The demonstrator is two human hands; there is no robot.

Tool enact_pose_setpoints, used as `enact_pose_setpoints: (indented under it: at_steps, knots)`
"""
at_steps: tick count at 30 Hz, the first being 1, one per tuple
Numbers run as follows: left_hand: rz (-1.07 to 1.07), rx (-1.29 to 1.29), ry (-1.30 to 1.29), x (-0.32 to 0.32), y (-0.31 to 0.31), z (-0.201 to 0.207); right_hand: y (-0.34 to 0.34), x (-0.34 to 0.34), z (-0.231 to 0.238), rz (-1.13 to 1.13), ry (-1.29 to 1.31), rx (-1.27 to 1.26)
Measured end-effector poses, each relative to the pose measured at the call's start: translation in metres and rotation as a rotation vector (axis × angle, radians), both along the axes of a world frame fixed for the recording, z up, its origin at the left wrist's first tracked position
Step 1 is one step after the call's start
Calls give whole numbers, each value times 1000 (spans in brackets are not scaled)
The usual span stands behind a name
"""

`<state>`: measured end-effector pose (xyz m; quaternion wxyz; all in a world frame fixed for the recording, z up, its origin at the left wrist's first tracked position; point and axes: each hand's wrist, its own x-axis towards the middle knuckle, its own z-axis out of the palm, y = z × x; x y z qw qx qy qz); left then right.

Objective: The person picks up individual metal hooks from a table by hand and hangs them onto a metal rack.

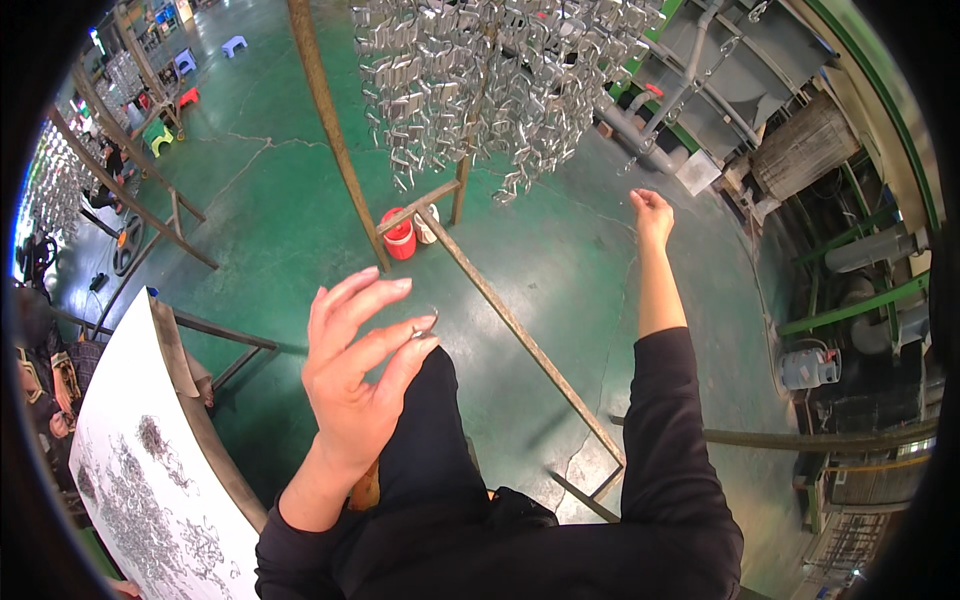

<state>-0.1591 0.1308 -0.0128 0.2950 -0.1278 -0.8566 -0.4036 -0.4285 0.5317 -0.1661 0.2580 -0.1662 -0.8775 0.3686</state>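
Pinching a small metal clip (425, 325) between thumb and forefinger, left hand (355, 385) lifts it toward the hanging cluster of metal parts (480, 80), while right hand (652, 215), fingers loosely curled, reaches under it.

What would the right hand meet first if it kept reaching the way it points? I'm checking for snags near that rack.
Probably the hanging cluster of shiny metal parts. The right hand points up and away toward the cluster's lower edge, with nothing visible between. Depth is unclear in this fisheye view, so it might pass beside it.

Bright even light, glare on the green floor (300, 200), strong fisheye bending, dark rim.
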Motion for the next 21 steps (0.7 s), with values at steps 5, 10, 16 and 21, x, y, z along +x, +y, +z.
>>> enact_pose_setpoints:
  at_steps: [5, 10, 16, 21]
  knots:
    - [-22, 7, 43, -8, -7, 18, -34, 65, 26, 88, 35, 84]
    - [-57, 85, 40, -14, -9, 31, -92, 142, 40, 285, 134, -28]
    - [-84, 224, 10, -9, -18, 44, -175, 215, 49, 571, 128, -233]
    - [-56, 205, 72, 3, -33, 49, -241, 253, 68, 781, 64, -156]
